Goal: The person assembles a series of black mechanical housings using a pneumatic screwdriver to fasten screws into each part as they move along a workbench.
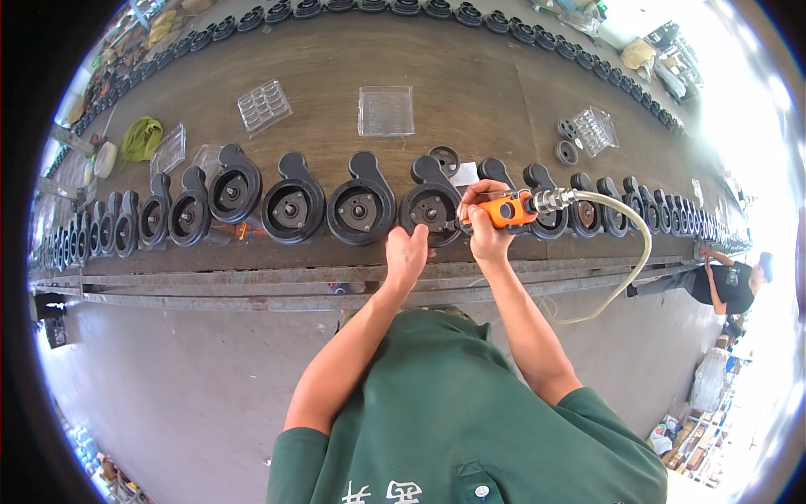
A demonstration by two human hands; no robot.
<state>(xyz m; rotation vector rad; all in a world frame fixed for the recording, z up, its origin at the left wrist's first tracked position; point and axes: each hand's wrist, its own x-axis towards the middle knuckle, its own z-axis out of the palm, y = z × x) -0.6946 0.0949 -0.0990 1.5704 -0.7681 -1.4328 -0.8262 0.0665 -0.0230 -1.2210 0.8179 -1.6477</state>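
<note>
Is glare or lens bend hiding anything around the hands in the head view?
Head view: glare whites out the right rim; the bench edge bows from fisheye; the left hand, right hand, orange tool and black housing are sharp and evenly lit.

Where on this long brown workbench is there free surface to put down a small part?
The brown workbench is bare between the two clear plastic trays and the far row of black housings. The near edge is crowded: black round pump housings stand side by side, with the left hand and right hand holding the orange air tool.
</note>
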